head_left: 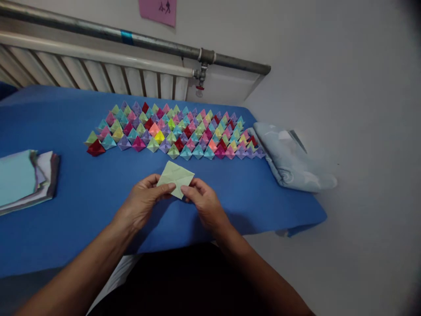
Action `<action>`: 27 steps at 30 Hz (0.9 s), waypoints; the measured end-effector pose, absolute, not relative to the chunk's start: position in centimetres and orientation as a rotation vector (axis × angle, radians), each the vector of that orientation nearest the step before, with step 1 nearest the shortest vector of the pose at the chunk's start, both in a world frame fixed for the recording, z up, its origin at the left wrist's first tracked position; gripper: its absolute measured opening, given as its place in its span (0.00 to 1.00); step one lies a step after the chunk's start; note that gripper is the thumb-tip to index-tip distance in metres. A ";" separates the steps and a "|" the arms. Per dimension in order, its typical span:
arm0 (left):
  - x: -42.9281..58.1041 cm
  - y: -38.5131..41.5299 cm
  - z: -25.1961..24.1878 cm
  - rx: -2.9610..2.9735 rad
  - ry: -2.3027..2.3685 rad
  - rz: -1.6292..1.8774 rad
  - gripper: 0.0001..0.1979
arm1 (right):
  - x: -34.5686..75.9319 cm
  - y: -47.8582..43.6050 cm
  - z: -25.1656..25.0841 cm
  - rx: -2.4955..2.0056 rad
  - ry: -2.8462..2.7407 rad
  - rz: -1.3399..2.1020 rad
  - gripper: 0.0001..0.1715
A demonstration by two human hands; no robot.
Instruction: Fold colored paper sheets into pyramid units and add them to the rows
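Note:
A pale green square of creased paper (176, 175) is held up over the blue cloth, turned so that a corner points away from me. My left hand (144, 195) pinches its left side, thumb on top and fingers beneath. On the lower right edge, my right hand (205, 202) grips it the same way, with the two thumbs close together. Beyond the paper stand several rows of small folded paper pieces (173, 151) in green, red, purple, pink, blue and yellow. The fingers under the sheet are partly hidden.
A stack of coloured paper sheets (16, 177) lies at the left on the blue cloth (98, 188). At the right end rests a folded light grey-blue fabric (283, 158). Behind are a radiator (98, 79), a metal pipe (158, 46) and a valve (200, 79).

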State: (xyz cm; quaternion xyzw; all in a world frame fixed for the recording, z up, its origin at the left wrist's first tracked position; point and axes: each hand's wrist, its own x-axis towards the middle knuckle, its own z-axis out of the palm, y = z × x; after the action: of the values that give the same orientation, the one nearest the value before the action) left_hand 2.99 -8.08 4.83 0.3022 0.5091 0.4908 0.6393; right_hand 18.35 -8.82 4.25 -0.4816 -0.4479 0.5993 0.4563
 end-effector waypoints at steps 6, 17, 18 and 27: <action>4.2 -9.3 4.2 0.667 1.127 1.164 0.15 | 17.1 -8.7 3.6 -1.177 -1.041 1.381 0.16; 0.7 -7.5 5.7 1.395 1.175 0.651 0.12 | 19.6 -8.9 4.6 -1.375 -1.711 1.124 0.08; 0.6 -7.3 5.5 1.513 1.184 0.643 0.12 | 19.8 -8.8 4.4 -1.370 -1.823 0.978 0.10; 0.7 -6.5 2.8 2.665 1.221 0.815 0.09 | 21.4 -6.8 2.8 -1.012 -2.457 0.006 0.12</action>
State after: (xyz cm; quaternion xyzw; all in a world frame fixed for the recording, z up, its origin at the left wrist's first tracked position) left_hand 0.71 -6.52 2.82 0.8749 0.4006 0.2676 0.0493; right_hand 21.41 -6.80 2.83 -0.3696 -0.8976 0.0021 0.2401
